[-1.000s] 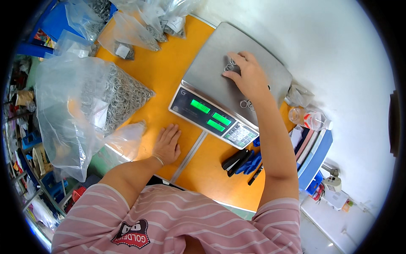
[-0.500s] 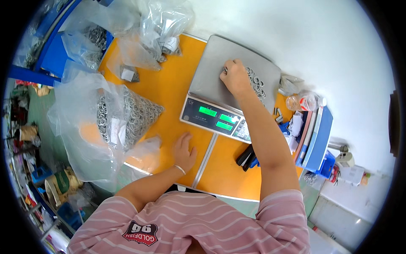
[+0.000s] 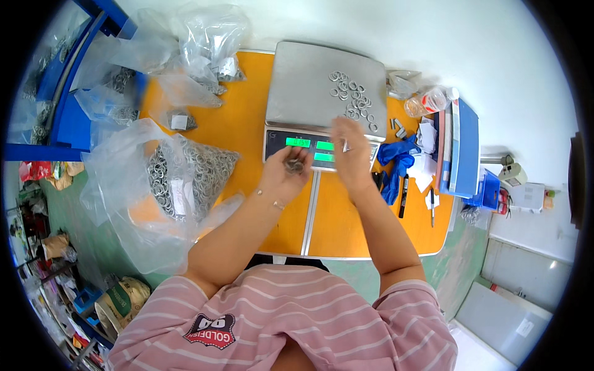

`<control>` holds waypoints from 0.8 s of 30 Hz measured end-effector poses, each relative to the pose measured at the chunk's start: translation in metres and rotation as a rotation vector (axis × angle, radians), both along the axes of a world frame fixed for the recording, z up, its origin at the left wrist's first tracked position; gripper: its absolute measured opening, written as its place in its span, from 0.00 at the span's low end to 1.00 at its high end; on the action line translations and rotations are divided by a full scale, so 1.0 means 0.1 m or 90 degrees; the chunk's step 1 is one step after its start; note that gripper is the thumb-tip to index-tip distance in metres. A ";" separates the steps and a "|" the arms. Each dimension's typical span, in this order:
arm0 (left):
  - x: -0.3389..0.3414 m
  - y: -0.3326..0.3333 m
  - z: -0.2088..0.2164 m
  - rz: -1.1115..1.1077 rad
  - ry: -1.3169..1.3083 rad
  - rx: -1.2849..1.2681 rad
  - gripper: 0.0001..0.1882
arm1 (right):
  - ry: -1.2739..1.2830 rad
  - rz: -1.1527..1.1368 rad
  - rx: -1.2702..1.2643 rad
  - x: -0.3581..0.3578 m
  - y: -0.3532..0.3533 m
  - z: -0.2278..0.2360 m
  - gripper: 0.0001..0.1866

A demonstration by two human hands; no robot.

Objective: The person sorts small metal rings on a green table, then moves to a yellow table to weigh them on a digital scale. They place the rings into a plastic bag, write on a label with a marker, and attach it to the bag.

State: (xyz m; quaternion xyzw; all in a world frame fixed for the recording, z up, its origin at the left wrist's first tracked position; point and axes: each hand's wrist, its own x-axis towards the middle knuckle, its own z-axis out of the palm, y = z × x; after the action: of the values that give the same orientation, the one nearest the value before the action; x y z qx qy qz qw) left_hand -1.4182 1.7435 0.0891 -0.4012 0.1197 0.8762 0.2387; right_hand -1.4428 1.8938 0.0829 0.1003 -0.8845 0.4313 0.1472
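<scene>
Both forearms rise from the lower edge and meet in front of the scale (image 3: 325, 86), which stands at the far middle of the orange desk (image 3: 241, 127). The left forearm slants up to the right, its wrist bent back so the left hand (image 3: 286, 168) lies palm up just before the scale's green display. This hand is cupped, half open, with a small heap of metal rings (image 3: 293, 166) resting in the palm. The right forearm runs nearly straight up; the right hand (image 3: 351, 153) hangs over the display's right end, fingers drawn loosely together and pointing down. It is blurred, so whether it pinches a ring cannot be told.

More loose rings (image 3: 352, 99) lie scattered on the right part of the scale's steel plate. Left of the scale sits a big clear plastic bag (image 3: 154, 185) full of the same rings. Right of the scale lie blue gloves (image 3: 396, 161) and a black pen (image 3: 403, 196).
</scene>
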 end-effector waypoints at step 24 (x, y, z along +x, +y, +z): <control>0.53 -2.26 0.95 -0.409 0.426 -1.034 0.19 | 0.149 -0.193 0.078 -0.45 0.43 -0.45 0.18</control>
State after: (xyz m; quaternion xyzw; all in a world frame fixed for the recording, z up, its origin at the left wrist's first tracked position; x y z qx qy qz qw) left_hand -1.3657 1.5173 0.1837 -0.1193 0.8629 0.4861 0.0692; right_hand -1.4878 1.9368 0.0377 0.0244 -0.8907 0.3351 0.3061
